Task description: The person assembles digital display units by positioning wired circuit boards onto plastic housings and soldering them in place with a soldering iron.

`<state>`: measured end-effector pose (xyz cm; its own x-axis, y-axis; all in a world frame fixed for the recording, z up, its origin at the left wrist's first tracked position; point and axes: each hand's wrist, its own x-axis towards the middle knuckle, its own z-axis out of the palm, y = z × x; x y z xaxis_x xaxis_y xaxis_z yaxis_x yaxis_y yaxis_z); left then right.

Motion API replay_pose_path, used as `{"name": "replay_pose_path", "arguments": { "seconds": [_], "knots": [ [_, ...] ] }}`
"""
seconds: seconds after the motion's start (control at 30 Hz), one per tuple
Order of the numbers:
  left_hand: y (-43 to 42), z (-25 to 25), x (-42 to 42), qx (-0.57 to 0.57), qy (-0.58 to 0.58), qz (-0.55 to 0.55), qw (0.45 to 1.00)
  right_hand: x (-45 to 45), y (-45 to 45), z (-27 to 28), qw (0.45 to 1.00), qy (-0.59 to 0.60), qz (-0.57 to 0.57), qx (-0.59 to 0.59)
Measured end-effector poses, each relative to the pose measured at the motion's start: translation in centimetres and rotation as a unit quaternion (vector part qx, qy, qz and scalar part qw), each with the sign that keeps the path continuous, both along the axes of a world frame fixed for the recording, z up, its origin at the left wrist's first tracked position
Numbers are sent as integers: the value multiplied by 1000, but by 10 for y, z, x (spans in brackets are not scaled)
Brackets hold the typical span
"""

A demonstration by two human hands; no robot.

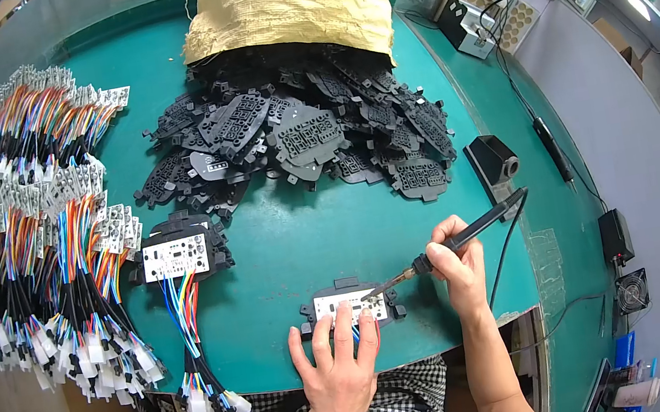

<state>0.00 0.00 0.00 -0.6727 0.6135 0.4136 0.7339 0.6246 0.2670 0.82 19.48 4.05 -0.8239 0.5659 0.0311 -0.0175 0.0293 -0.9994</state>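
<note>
Circuit board (pixel 353 299) in white lies on a black plate (pixel 346 284), near the front edge of the green counter (pixel 269 254), right in front of you. From your far left, harnesses are heaped in two rows, a back row (pixel 45 122) and a front row (pixel 76 237), each with small pale boards, coloured wires and white connectors. Just beside them, a second board (pixel 175 258) rests on its own black plate, and its wires (pixel 185 315) run toward you, their connectors at the counter's edge. Farther back, a pile of black plates (pixel 306 136) spreads out from the mouth of a yellow sack (pixel 285 6).

Your left hand (pixel 339 381) has its grip spread, fingertips down on the circuit board, with bits of blue and red wire showing between the fingers. Your right hand (pixel 459 267) has its grip closed around a soldering iron (pixel 478 225), which slants down to the left with its tip at the circuit board, just beside your left fingertips. Beyond that hand stands a black iron holder (pixel 495 158). Farther right you have a slim black tool (pixel 552 149) with a cord, then a black box (pixel 615 237) and a small fan (pixel 632 292).
</note>
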Motion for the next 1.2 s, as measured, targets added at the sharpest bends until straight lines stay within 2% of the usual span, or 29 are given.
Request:
{"name": "replay_pose_path", "arguments": {
  "seconds": [0.7, 1.2],
  "knots": [
    [0, 2, 0, 10, 4, 3, 1000, 3, -5, 2, 997, 53, 7, 55],
    [-2, 5, 0, 8, -14, -1, 1000, -2, -18, 3, 998, 70, 4, -5]
  ]
}}
